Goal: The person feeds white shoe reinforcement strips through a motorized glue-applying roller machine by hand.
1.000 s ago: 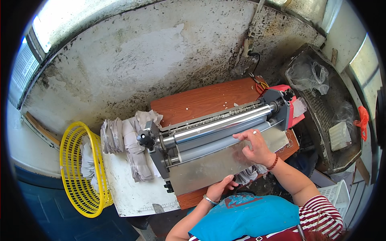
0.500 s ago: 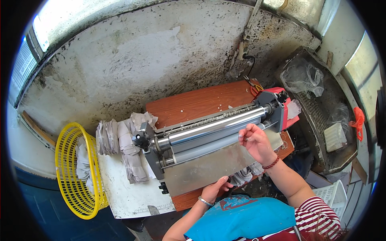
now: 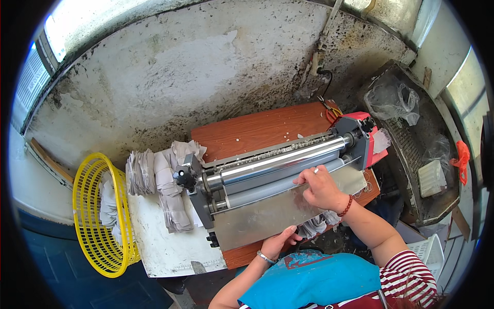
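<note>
A roller machine with a shiny steel roller (image 3: 283,160) and a grey roller below it stands before me. Its sloping metal plate (image 3: 257,219) faces my body. My right hand (image 3: 324,191), with a ring and a red bead bracelet, is closed over the right part of the plate, close to the grey roller. Whether anything is in its bent fingers is hidden. My left hand (image 3: 278,243) lies at the plate's front edge, thumb along it and fingers curled. What it holds, if anything, I cannot make out. Pale folded bundles (image 3: 315,225) sit under the plate beside it.
Tied pale bundles (image 3: 167,180) are stacked on a white tabletop (image 3: 159,247) left of the machine. A yellow basket (image 3: 80,216) holds more pale pieces. Orange-handled pliers (image 3: 333,113) lie behind on the brown board (image 3: 247,126). A dirty metal trough (image 3: 406,149) stands at right.
My right hand has come down from above the plate onto it, its fingers now bent toward the grey roller. My left hand stays at the front edge. The view has shifted slightly.
</note>
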{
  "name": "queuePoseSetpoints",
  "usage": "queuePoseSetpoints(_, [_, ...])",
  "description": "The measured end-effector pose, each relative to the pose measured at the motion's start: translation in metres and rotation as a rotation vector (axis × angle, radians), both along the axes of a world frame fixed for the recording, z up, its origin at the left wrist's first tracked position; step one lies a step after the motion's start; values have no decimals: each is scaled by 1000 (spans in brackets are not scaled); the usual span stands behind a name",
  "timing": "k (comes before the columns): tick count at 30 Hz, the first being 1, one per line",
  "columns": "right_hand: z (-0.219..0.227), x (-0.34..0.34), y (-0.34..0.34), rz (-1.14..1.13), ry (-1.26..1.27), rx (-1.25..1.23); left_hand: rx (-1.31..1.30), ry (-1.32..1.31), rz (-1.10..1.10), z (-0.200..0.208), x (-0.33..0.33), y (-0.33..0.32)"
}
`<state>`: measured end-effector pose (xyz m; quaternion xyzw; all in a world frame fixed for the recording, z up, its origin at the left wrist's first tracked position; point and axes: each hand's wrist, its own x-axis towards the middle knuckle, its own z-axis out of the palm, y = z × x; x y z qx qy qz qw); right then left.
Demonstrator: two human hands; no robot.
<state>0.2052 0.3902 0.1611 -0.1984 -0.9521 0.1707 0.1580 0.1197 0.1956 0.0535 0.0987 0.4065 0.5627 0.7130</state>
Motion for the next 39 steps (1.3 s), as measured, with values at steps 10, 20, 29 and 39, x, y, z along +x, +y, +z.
queuePoseSetpoints(10, [-6, -11, 4, 31, -77, 51, -23, -4, -45, -3, -3, 0])
queuePoseSetpoints(20, [-5, -10, 4, 28, -76, 39, 15, 14, -60, -3, -4, 1])
queuePoseSetpoints(29, [-5, -10, 3, 20, -70, 25, 14, 10, -61, -1, -5, 1])
queuePoseSetpoints(39, [-1, -10, 26, -115, 426, -689, 26, 22, -48, 0, -5, 1])
